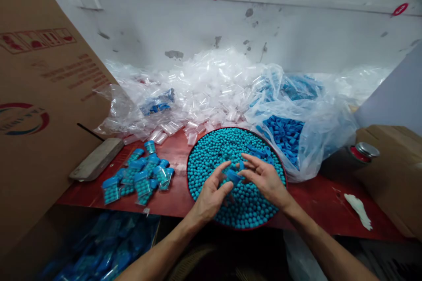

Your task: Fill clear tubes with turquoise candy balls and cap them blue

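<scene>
Over a round tray (188, 175) full of turquoise balls (211, 153), both hands meet at one small clear container with a blue cap (233, 176). My left hand (211, 195) is closed around the container's clear body, which the fingers partly hide. My right hand (265, 180) has its fingertips at the blue cap, pinching it from the right. A few loose blue caps (260, 152) lie on the balls just beyond the right hand. To the left, several filled containers with blue caps (143, 186) lie in a pile.
Clear containers (214, 87) are heaped at the back against the wall. A plastic bag (316, 136) at right holds blue caps (285, 136). A cardboard box (42, 96) and a grey block (97, 160) stand left; a dark flask (349, 160) and brown carton (392, 171) are right.
</scene>
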The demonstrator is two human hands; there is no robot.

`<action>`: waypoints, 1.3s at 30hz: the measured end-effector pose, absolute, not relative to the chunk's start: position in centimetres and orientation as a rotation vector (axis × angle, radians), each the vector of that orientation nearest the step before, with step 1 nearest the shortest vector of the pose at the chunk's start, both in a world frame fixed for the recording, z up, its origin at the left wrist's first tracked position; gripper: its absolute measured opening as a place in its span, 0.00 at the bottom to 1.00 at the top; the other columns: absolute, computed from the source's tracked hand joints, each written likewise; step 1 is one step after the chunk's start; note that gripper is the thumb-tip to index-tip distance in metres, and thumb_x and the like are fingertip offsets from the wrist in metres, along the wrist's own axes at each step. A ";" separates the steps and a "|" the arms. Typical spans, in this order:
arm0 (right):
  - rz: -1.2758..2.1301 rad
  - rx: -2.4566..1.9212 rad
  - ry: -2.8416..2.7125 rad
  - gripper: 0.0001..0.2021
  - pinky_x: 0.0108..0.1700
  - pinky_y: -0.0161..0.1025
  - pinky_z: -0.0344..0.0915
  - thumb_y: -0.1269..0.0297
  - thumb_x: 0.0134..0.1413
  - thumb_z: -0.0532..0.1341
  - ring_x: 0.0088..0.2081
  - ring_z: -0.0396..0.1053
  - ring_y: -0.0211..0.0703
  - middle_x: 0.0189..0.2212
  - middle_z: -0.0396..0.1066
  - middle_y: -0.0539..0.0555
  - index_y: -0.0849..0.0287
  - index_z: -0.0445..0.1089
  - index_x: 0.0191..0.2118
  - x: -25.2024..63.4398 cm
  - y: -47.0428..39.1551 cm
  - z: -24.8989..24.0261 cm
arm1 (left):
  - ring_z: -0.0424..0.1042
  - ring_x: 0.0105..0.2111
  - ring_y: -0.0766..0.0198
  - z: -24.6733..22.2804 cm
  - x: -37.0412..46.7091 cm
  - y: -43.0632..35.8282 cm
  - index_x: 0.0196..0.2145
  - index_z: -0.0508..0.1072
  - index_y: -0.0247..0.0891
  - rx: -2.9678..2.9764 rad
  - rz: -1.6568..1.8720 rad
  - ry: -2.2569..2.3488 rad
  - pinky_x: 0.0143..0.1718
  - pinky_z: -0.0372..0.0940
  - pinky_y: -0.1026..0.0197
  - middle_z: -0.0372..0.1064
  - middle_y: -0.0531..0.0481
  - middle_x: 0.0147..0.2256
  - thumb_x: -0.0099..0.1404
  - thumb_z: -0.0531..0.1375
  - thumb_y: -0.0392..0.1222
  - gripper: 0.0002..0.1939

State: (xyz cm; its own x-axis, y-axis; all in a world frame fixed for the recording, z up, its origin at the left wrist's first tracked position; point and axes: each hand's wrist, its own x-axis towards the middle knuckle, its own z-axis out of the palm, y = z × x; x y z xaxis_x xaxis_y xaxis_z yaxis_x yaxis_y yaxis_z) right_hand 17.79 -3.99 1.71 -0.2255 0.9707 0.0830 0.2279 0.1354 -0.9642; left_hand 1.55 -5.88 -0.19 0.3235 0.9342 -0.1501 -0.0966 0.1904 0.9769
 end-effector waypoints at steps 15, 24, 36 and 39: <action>0.323 -1.149 -2.226 0.34 0.37 0.48 0.67 0.60 0.41 0.59 0.43 0.63 0.55 0.41 0.61 0.64 0.67 0.46 0.54 15.0 -5.6 -1.2 | 0.64 0.39 0.64 0.2 2.0 -5.6 0.40 0.64 0.39 1.055 1.024 0.977 0.41 0.58 0.63 0.66 0.51 0.37 0.53 0.58 0.38 0.15; 0.315 -1.126 -2.197 0.33 0.32 0.44 0.67 0.62 0.40 0.59 0.36 0.65 0.49 0.37 0.60 0.59 0.63 0.46 0.53 14.7 -5.3 -2.3 | 0.64 0.33 0.65 -0.6 2.6 -5.4 0.41 0.65 0.37 1.017 1.019 1.022 0.36 0.59 0.65 0.66 0.52 0.32 0.53 0.57 0.39 0.16; 0.338 -1.280 -2.289 0.35 0.30 0.42 0.68 0.59 0.47 0.56 0.39 0.64 0.51 0.44 0.58 0.65 0.65 0.38 0.57 11.9 -7.4 -1.2 | 0.64 0.43 0.60 -0.6 -0.9 -5.9 0.44 0.65 0.38 1.139 0.914 1.026 0.45 0.58 0.60 0.67 0.49 0.41 0.54 0.57 0.43 0.18; 0.333 -1.322 -2.318 0.34 0.27 0.41 0.67 0.59 0.47 0.55 0.34 0.66 0.49 0.41 0.60 0.63 0.66 0.41 0.57 10.9 -6.9 -1.2 | 0.64 0.43 0.59 -1.0 -1.1 -6.4 0.44 0.64 0.37 1.168 1.036 1.142 0.46 0.59 0.60 0.66 0.48 0.43 0.55 0.56 0.44 0.19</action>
State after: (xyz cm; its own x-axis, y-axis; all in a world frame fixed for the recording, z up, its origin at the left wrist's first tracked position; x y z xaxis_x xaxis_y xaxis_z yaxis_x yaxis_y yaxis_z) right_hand 10.86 -6.90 -1.20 -0.4401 0.8591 0.2613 0.7508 0.5117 -0.4178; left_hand -1.09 -6.37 -0.99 0.1384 0.9838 -0.1135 -0.0174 0.1171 0.9930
